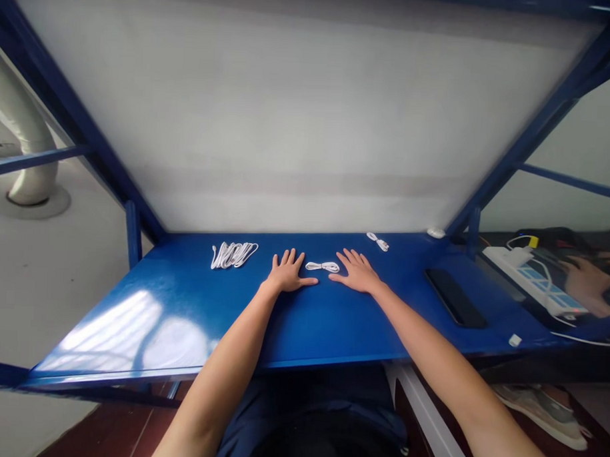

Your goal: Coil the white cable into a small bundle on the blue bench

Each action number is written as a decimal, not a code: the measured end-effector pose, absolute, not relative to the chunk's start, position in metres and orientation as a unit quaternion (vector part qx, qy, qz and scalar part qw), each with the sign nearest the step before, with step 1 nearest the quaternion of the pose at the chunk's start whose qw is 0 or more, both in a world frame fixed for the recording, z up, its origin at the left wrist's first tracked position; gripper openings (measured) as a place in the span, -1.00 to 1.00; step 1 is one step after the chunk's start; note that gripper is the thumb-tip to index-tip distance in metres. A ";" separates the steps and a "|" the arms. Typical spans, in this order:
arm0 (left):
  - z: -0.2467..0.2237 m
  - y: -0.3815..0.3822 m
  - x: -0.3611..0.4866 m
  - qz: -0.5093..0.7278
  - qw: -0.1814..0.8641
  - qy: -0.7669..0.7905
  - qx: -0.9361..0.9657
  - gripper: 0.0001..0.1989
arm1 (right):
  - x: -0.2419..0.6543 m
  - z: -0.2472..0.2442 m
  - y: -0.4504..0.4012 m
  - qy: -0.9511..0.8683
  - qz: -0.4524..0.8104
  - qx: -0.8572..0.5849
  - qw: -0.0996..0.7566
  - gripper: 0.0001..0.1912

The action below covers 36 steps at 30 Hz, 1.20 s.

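My left hand [286, 272] lies flat on the blue table [321, 329], palm down with the fingers spread. Opposite it, my right hand [356, 270] rests the same way, thumb pointing inward. Between the two hands sits a small bundled white cable [322, 266], which neither hand grips. Left of my left hand is a larger group of white cables [234, 255], laid in folded loops. Beyond my right hand, near the back edge, lies another bundled white cable [377, 242] with a plug at its end.
A black phone [455, 298] lies at the right of the table. Farther right are a white power strip [538, 280] with wires, a small white adapter [514, 340] and another person's hand [590, 285]. A pale panel [309, 122] rises behind, framed by blue metal bars.
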<state>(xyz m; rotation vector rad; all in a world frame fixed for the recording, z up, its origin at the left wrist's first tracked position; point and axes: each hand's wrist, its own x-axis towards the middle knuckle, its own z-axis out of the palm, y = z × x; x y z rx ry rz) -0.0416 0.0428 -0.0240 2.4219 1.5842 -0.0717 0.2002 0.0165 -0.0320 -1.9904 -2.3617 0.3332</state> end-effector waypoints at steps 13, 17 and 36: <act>-0.024 0.043 -0.042 -0.029 0.117 0.543 0.831 0.05 | 0.200 -0.028 0.015 -0.760 0.117 -0.639 0.019 0.01; -0.025 0.044 -0.043 -0.029 0.116 0.543 0.831 0.04 | 0.200 -0.030 0.016 -0.761 0.119 -0.637 0.017 0.01; -0.028 0.044 -0.043 -0.017 0.117 0.544 0.831 0.09 | 0.200 -0.033 0.016 -0.764 0.107 -0.636 0.020 0.00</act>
